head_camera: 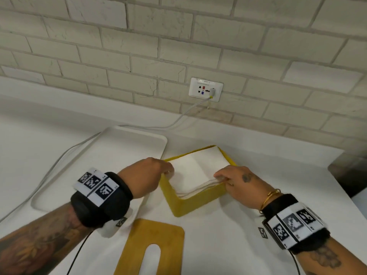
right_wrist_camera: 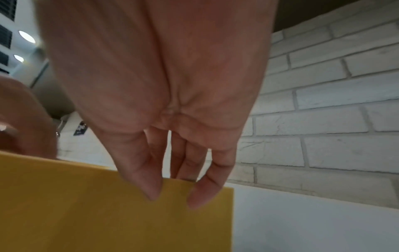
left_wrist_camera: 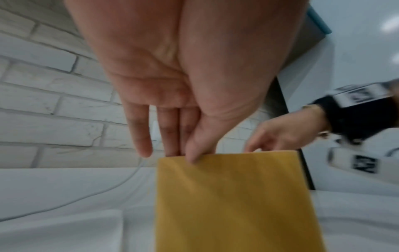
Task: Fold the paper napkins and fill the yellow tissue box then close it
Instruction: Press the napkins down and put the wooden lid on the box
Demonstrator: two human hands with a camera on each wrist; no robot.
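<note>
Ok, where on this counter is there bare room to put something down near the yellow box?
Free: the white tray left of the yellow box, and the counter between the box, the slotted wooden lid and the right hand. Crowded: the box itself, with napkins and the left hand.
</note>
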